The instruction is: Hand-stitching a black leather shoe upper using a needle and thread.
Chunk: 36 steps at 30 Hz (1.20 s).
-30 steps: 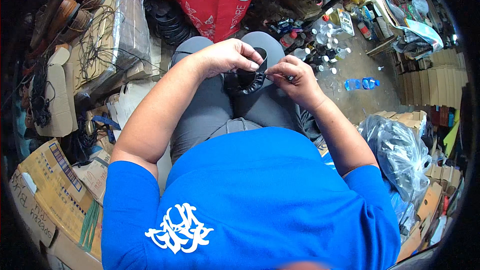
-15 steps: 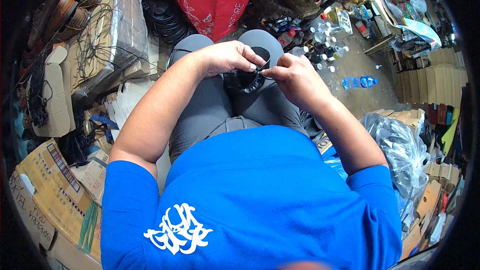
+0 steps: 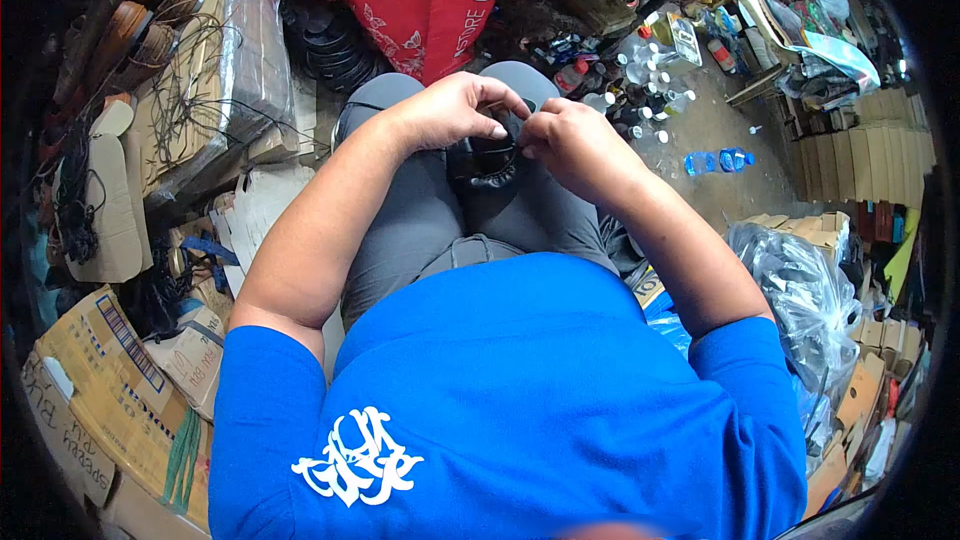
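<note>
A black leather shoe (image 3: pixel 483 162) with a puckered edge rests across my thighs, partly covered by my fingers. My left hand (image 3: pixel 450 112) reaches over it from the left, with the thumb and forefinger curled around its upper edge. At the shoe's right side, my right hand (image 3: pixel 582 143) is closed in a pinch, its fingertips close to the left forefinger. Whatever small thing lies in that pinch is hidden by the fingers.
A red bag (image 3: pixel 430 10) stands beyond my knees, beside stacked black round pieces (image 3: pixel 335 40). Bottles crowd the floor at the far right, near a blue-labelled bottle (image 3: pixel 718 162). Cardboard boxes (image 3: pixel 120 370) lie left; a clear plastic bag (image 3: pixel 800 290) sits right.
The left thumb and forefinger have spread a little apart on the shoe. My right hand has turned and shifted slightly left, covering more of the shoe's opening.
</note>
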{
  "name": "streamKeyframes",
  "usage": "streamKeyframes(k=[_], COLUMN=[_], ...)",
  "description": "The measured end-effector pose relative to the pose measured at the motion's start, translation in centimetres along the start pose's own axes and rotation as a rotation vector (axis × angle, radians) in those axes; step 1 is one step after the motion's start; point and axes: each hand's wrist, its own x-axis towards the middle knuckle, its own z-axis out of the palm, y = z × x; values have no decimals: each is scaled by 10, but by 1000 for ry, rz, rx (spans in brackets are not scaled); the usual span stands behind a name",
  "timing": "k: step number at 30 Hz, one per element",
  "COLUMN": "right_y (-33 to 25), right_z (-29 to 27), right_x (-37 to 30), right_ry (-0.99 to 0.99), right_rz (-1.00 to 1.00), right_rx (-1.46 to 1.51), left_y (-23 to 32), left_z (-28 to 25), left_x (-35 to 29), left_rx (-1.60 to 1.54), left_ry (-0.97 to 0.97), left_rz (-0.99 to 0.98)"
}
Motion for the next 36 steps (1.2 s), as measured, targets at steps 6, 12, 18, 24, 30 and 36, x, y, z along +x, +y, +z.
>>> streamKeyframes(k=[6,12,18,24,30,36], right_y=[36,38,61,38,39,55], right_z=[12,19,44,40,38,39], right_x=[-18,-24,-16,4,-17,-32], right_ry=[23,9,512,661,372,359], right_rz=[444,54,317,554,432,493], right_rx=[1024,569,549,2218,2347,2276], left_y=[11,13,8,10,12,4], left_z=[23,16,9,43,48,48], left_x=[-40,-85,-82,-40,-31,-31], left_rx=[492,729,643,-561,-1006,-1041], left_ry=[504,421,922,567,461,456], left_rz=[125,-19,134,411,358,384])
